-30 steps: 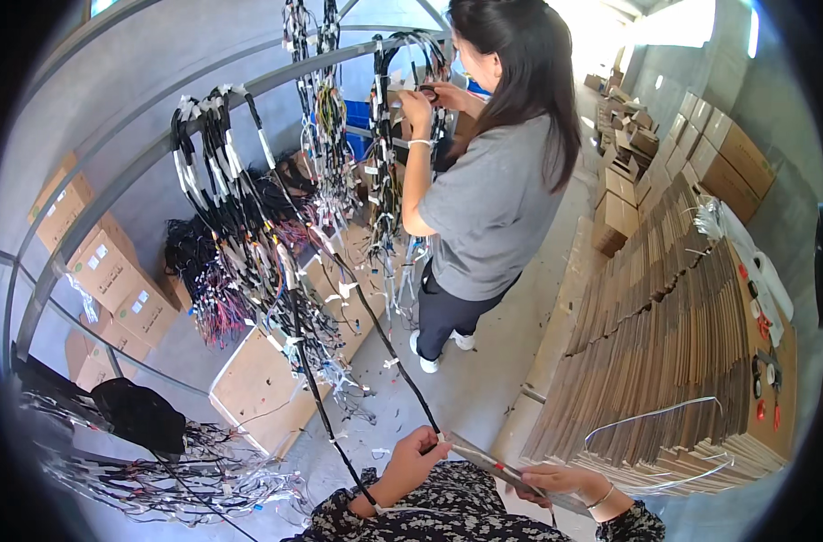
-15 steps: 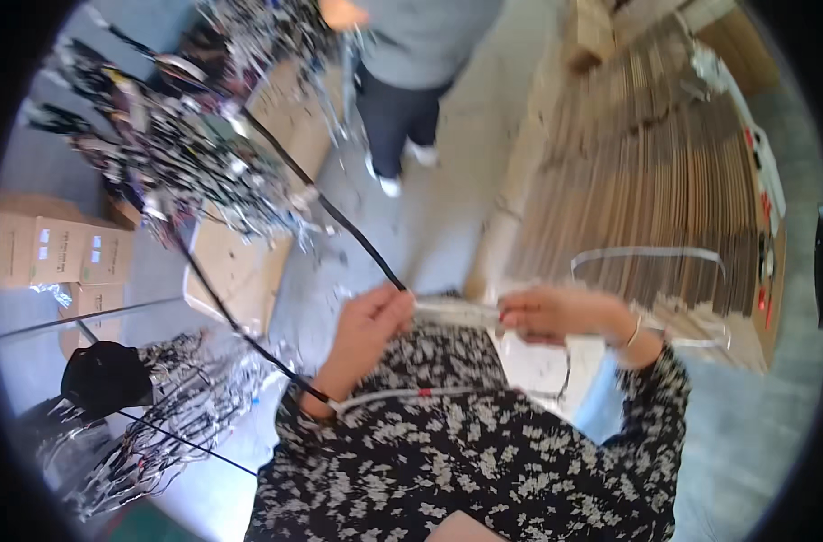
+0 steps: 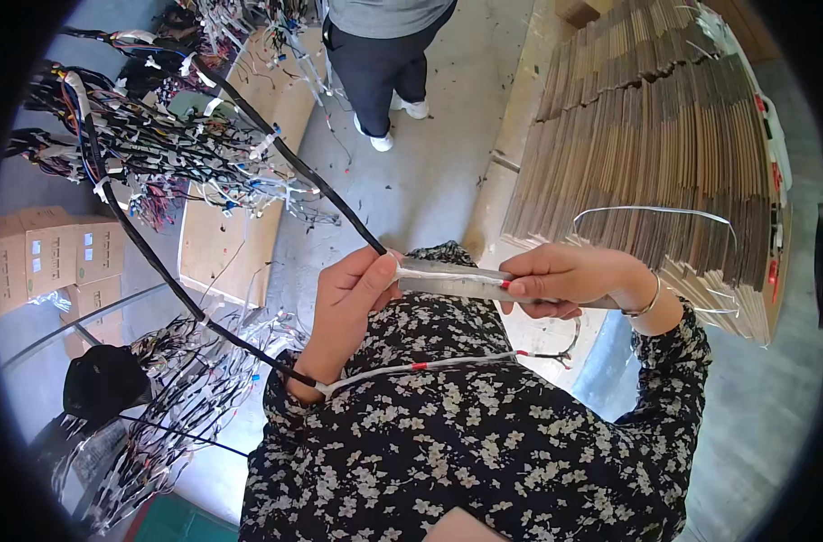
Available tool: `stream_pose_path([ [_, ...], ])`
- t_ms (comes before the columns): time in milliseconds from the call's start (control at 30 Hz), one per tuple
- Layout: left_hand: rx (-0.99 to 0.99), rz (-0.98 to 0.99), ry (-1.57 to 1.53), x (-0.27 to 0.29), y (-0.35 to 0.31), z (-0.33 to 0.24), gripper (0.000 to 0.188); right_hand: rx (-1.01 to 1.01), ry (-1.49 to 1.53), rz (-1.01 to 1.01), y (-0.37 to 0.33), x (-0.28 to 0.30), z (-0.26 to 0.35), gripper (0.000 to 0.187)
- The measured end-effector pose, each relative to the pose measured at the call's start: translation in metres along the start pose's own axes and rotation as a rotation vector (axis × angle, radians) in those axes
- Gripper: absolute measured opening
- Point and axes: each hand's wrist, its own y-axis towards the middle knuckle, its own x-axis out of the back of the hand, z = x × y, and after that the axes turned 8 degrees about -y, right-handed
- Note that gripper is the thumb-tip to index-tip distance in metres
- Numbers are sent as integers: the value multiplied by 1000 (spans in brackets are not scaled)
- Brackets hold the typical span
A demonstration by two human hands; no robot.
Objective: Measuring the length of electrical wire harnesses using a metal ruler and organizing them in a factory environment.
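Observation:
My left hand (image 3: 357,294) is closed, pinching a wire harness (image 3: 339,206) where its black sleeve gives way to thin white wires. A flat grey strip (image 3: 448,282), like a metal ruler, spans both hands. White wires with a red band run along it. My right hand (image 3: 565,280) is closed on the strip's other end, thumb beside the red band. A second black branch (image 3: 158,266) passes over my left wrist and continues as a white length (image 3: 470,363) with a red band, across my front. Its dark loose end hangs below my right hand.
Bundles of wire harnesses (image 3: 177,144) hang at upper left, with more (image 3: 195,397) below. A person (image 3: 375,72) stands ahead. Stacked flat cardboard (image 3: 646,154) fills the right side. Cartons (image 3: 50,257) stand at left, near a black object (image 3: 104,379) on a pole.
The view has steadied from blur and tilted slightly, so the person sits higher in it. Both hands keep hold of the harness and strip, drawn a little lower and closer together.

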Motion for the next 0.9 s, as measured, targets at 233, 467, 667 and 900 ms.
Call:
stream_pose_path([
  [233,-69,10,109,5,7,2,28,18,-26,-53,6,-7,4,31],
  [467,-29,-54,87,10,7,1,28,15,-83,-99,19,-15,8,27],
  [667,-32,-148,6,10,2,3,32,69,2,11,40,-9,2,28],
  [900,40,-162,10,13,-4,1,21,109,47,56,49,-10,-8,26],
])
